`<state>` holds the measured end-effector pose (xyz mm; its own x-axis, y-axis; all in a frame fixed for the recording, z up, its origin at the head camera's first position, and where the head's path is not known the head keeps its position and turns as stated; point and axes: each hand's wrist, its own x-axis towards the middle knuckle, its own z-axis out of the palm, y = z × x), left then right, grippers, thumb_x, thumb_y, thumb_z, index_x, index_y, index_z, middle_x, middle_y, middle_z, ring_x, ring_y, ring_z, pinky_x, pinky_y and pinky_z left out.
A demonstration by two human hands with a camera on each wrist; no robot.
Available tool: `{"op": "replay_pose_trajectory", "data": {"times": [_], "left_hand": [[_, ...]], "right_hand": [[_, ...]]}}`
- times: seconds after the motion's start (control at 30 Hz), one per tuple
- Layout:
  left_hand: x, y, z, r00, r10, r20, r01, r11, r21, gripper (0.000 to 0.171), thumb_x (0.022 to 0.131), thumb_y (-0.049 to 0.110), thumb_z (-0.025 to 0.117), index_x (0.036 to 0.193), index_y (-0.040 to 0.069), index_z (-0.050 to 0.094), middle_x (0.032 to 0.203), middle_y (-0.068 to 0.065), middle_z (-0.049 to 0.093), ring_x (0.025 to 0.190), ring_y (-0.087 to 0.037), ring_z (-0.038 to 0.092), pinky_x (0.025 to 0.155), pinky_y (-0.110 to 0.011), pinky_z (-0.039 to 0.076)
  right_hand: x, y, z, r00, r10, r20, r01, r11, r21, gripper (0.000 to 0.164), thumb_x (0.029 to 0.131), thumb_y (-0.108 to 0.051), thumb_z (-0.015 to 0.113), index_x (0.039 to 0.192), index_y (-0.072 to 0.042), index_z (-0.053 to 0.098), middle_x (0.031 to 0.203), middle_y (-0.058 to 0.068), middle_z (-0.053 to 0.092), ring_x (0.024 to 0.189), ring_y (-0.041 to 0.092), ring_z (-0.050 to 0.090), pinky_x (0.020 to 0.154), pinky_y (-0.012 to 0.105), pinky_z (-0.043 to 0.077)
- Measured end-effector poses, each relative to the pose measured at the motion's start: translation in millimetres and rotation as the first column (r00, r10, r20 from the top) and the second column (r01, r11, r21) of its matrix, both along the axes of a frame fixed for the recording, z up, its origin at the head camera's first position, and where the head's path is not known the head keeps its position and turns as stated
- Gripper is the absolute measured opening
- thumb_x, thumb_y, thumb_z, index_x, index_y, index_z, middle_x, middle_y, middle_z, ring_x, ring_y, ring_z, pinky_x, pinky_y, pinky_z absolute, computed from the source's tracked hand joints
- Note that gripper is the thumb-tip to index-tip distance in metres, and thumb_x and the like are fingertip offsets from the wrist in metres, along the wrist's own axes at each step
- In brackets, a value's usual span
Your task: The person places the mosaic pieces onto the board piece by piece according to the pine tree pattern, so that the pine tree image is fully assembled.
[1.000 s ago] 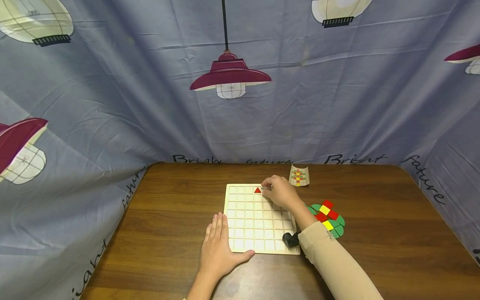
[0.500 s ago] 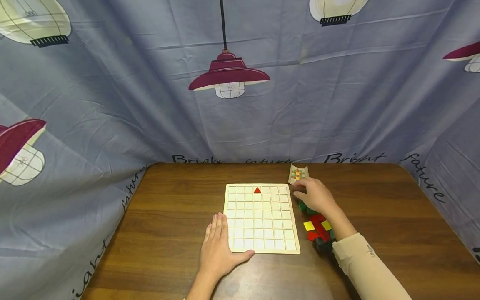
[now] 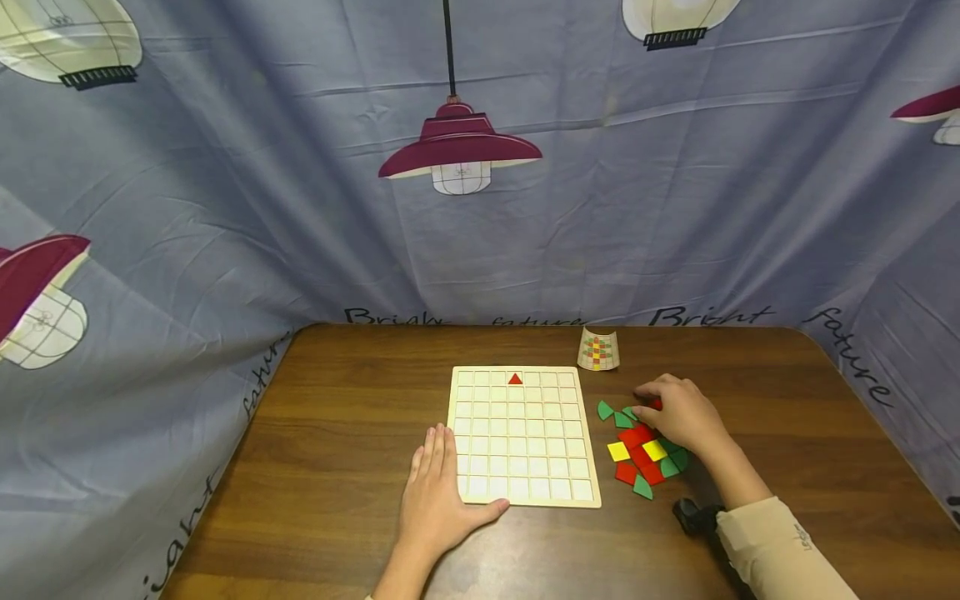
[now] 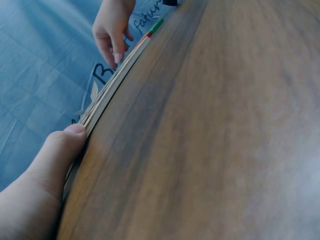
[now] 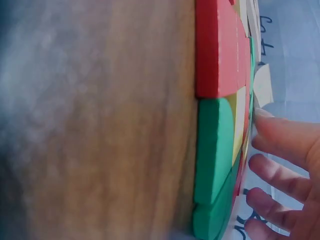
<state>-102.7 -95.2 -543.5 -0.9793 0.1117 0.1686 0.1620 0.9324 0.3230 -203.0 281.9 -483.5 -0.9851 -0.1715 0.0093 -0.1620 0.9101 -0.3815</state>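
Observation:
A pale square board (image 3: 526, 451) marked with a grid lies on the wooden table. One red triangle tile (image 3: 515, 379) sits in a cell of its far row. My left hand (image 3: 435, 504) rests at the board's near left corner, fingers straight along the left edge and thumb on the near edge. Right of the board lies a cluster of red, green and yellow tiles. My right hand (image 3: 684, 415) hovers over the far part of it, thumb and fingers apart around a partly hidden red tile (image 3: 656, 404). In the right wrist view, a green tile (image 5: 214, 150) stands close to the camera, beside the fingers.
A small curled card (image 3: 598, 351) with a coloured tile pattern stands behind the board's far right corner. A black wrist camera (image 3: 693, 517) is by the right sleeve. A blue-grey curtain (image 3: 300, 208) printed with lamps hangs behind the table (image 3: 352, 400).
My right hand has left the board's far row, moving right and toward me to the tile cluster. The red triangle stays in place, and my left hand has not moved.

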Motion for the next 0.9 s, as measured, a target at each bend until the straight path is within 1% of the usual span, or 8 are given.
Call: {"op": "replay_pose_trajectory", "data": {"times": [0.2,0.4,0.47,0.6,0.67,0.77,0.83,0.9], "left_hand": [[0.1,-1,-0.2,1.0,0.0,0.011,0.0,1.0,0.003,0.136,0.065,0.095,0.051,0.157,0.001,0.019,0.166,-0.015,0.018,0.155,-0.027,0.015,0.125,-0.045,0.02],[1.0,0,1.8,0.999,0.009,0.036,-0.009,1.0,0.014,0.136,0.064,0.094,0.052,0.157,0.001,0.019,0.166,-0.014,0.018,0.155,-0.025,0.014,0.125,-0.044,0.019],[1.2,0,2.2,0.999,0.007,0.041,-0.008,1.0,0.014,0.136,0.064,0.094,0.052,0.158,0.001,0.018,0.166,-0.014,0.017,0.155,-0.026,0.014,0.125,-0.044,0.019],[1.1,0,2.3,0.999,0.007,0.042,-0.007,1.0,0.01,0.136,0.064,0.095,0.051,0.158,0.001,0.018,0.166,-0.014,0.017,0.155,-0.026,0.014,0.125,-0.045,0.019],[1.1,0,2.0,0.999,0.007,0.041,-0.007,1.0,0.008,0.136,0.064,0.095,0.051,0.158,0.001,0.018,0.166,-0.014,0.017,0.155,-0.026,0.014,0.126,-0.045,0.019],[1.1,0,1.4,0.999,0.007,0.038,-0.008,1.0,0.007,0.136,0.064,0.095,0.05,0.158,0.002,0.018,0.166,-0.014,0.018,0.155,-0.026,0.014,0.126,-0.045,0.019],[1.1,0,1.3,0.999,0.008,0.035,-0.008,1.0,0.011,0.136,0.064,0.095,0.051,0.158,0.002,0.018,0.165,-0.014,0.018,0.155,-0.026,0.014,0.126,-0.045,0.018],[1.0,0,1.1,1.0,0.008,0.028,-0.009,1.0,0.011,0.136,0.064,0.095,0.051,0.157,0.001,0.019,0.165,-0.014,0.019,0.155,-0.026,0.015,0.125,-0.045,0.019]], "right_hand": [[0.3,-1,-2.9,1.0,0.013,-0.006,-0.013,1.0,0.006,0.017,0.088,-0.023,0.074,0.101,-0.012,0.078,0.108,0.01,0.068,0.108,0.043,0.055,0.082,0.061,0.048],[0.3,1,-3.9,0.999,0.015,0.032,-0.014,1.0,-0.018,0.02,0.087,-0.027,0.075,0.101,-0.013,0.078,0.11,0.009,0.067,0.107,0.04,0.053,0.081,0.058,0.048],[-0.1,2,-5.1,0.999,0.025,0.03,-0.024,0.999,-0.034,0.021,0.086,-0.027,0.077,0.1,-0.013,0.078,0.11,0.009,0.067,0.107,0.039,0.054,0.083,0.059,0.048],[-2.6,4,-7.9,0.998,0.063,0.011,-0.062,0.994,-0.091,0.016,0.085,-0.022,0.078,0.097,-0.012,0.076,0.104,0.008,0.068,0.105,0.037,0.055,0.089,0.057,0.047],[-3.8,4,-9.4,0.997,0.083,0.005,-0.081,0.99,-0.119,0.013,0.085,-0.018,0.077,0.096,-0.012,0.073,0.1,0.006,0.069,0.1,0.032,0.058,0.088,0.053,0.048],[-4.9,4,-10.7,0.995,0.097,0.017,-0.093,0.985,-0.146,0.011,0.086,-0.015,0.076,0.097,-0.013,0.071,0.095,0.002,0.068,0.09,0.023,0.058,0.08,0.041,0.05],[-5.3,3,-11.2,0.995,0.098,0.034,-0.091,0.982,-0.165,0.012,0.087,-0.014,0.075,0.097,-0.013,0.069,0.09,0.0,0.066,0.082,0.018,0.056,0.073,0.033,0.048],[-5.6,2,-11.5,0.994,0.093,0.055,-0.081,0.98,-0.183,0.012,0.088,-0.014,0.074,0.098,-0.013,0.067,0.087,-0.001,0.064,0.078,0.015,0.053,0.068,0.028,0.045]]}}
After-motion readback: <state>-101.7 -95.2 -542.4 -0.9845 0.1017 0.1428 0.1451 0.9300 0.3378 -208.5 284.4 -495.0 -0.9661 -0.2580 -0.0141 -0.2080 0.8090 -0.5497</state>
